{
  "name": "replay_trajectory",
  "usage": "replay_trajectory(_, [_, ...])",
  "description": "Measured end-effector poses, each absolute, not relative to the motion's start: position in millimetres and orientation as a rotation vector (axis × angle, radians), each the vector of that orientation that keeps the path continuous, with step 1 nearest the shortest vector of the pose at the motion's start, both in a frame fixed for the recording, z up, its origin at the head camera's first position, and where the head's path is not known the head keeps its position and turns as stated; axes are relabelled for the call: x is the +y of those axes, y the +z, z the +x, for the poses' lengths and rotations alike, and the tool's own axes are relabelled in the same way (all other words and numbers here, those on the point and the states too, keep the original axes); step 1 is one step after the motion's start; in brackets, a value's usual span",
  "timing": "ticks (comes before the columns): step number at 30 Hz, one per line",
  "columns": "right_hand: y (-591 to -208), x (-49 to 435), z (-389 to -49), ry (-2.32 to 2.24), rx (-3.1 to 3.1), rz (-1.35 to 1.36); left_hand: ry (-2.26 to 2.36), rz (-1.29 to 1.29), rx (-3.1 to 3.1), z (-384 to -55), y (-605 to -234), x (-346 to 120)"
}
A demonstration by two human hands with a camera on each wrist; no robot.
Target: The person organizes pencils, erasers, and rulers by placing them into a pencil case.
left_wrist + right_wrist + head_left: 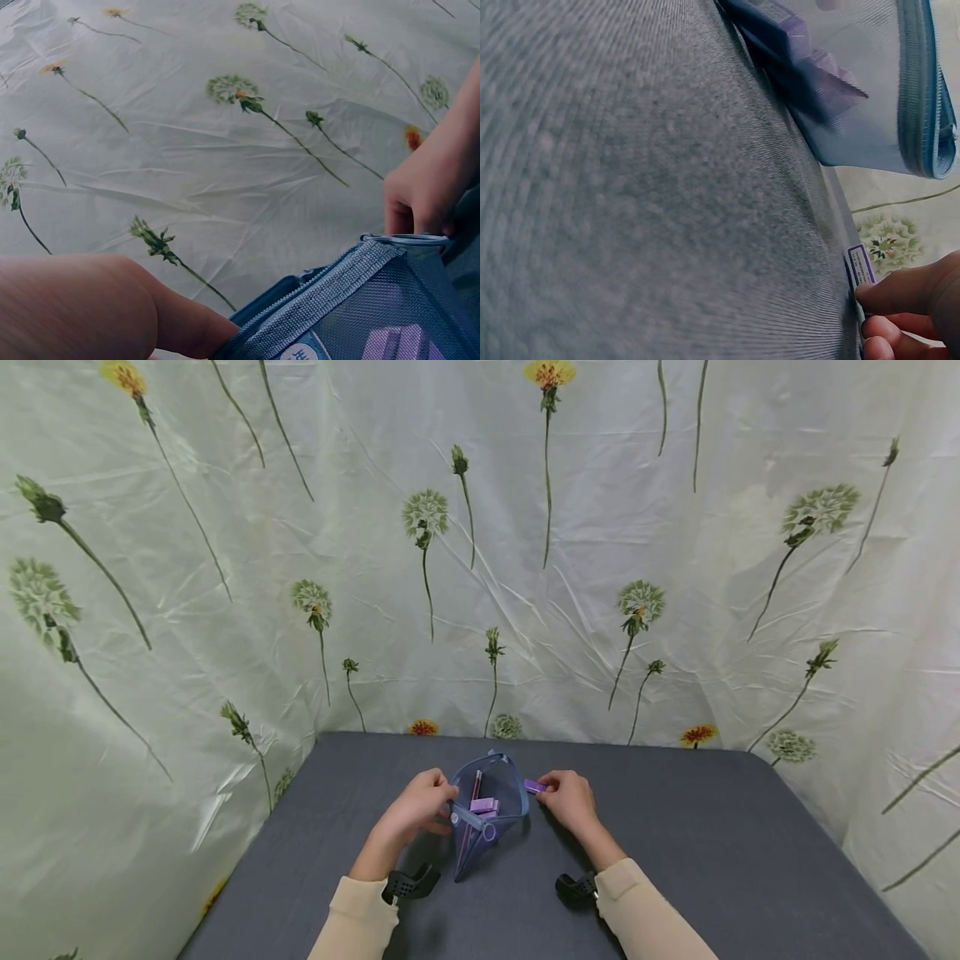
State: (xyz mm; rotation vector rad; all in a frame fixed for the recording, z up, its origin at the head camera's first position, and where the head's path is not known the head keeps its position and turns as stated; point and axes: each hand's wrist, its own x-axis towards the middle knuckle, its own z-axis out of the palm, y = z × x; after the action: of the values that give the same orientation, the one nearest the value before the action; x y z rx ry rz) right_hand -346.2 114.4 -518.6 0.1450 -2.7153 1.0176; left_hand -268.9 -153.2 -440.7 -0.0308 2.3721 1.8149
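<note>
A blue mesh zip pouch (513,793) stands on the table with its mouth open. Inside lie purple blocks (483,806) and a slim red pencil-like stick (477,783). My left hand (420,803) pinches the left side of the pouch's rim, which the left wrist view shows close up by the zipper (300,307). Just right of the pouch, my right hand (573,802) holds a small purple block (534,786) between thumb and fingers, at table level. A printed label (861,264) shows on that block in the right wrist view.
The dark grey table (675,843) spreads out around both hands. Behind and beside it hangs a pale curtain (360,527) printed with dandelions. Black bands (411,883) sit on both wrists.
</note>
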Motion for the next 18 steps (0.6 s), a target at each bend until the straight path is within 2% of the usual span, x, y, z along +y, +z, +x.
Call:
replay_trajectory(12, [-506.0, 125.7, -345.5, 1.053, -2.651, 0.171, 1.825, 0.022, 2.302, -272.6, -444.2, -156.1])
replay_trajectory(18, [-486.2, 130.3, -340.7, 1.089, -2.585, 0.203, 1.832, 0.028, 2.275, -273.2, -444.5, -154.7])
